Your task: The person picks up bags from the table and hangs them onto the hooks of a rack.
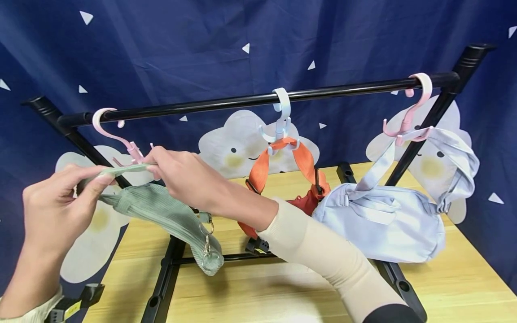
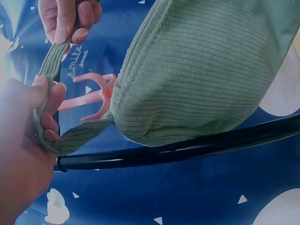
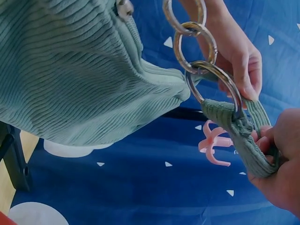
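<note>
A green corduroy bag (image 1: 161,204) with a zipper hangs below my two hands, tilted down to the right. My left hand (image 1: 56,202) pinches its strap (image 1: 128,169) between thumb and fingers, and in the left wrist view the strap (image 2: 55,58) loops round through the fingers. My right hand (image 1: 183,172) pinches the same strap a short way along, so a short piece stretches between both hands. Metal rings (image 3: 196,47) join strap and bag in the right wrist view. Just behind the strap is a pink hook (image 1: 133,150) on the rack's left end.
A black rack bar (image 1: 202,105) spans the scene. From its middle, a light blue hook (image 1: 284,107) carries an orange-strapped red bag (image 1: 308,202). At right, another pink hook (image 1: 424,92) holds a pale blue bag (image 1: 400,224). The rack stands on a wooden table (image 1: 246,287) before a blue curtain.
</note>
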A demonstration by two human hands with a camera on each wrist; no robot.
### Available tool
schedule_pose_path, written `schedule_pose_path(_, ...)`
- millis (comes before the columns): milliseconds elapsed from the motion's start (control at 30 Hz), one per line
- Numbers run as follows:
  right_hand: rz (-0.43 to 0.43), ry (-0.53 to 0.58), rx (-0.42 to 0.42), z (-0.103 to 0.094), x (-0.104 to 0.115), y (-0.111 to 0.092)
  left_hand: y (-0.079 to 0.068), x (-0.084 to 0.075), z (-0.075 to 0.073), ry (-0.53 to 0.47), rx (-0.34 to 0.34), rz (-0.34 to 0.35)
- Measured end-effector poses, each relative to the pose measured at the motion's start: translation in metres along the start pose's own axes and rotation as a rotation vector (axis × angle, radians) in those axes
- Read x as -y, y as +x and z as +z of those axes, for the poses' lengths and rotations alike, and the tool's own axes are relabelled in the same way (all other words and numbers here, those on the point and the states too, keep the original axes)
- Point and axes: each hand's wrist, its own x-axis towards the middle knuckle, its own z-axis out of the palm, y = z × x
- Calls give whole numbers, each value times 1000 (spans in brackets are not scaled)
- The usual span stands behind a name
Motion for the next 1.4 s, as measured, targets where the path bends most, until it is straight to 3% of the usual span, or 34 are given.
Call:
schedule_pose_path(267, 30, -30, 54, -4, 5, 9, 4, 15, -1, -32, -37, -29)
schedule_pose_path(533, 4, -44, 32, -4, 4, 18, 9, 23, -4, 71, -12, -51)
schedule_pose_path(767, 42, -45, 58, -5, 2, 25, 14, 29, -1, 84, -40, -62)
schedule_pose_path(1133, 13, -72, 19, 0, -2, 33, 18, 34, 2, 120, -76, -84)
schedule_pose_path(1400, 61, -73, 56, 2, -3, 37, 18, 37, 6, 161, -84, -74)
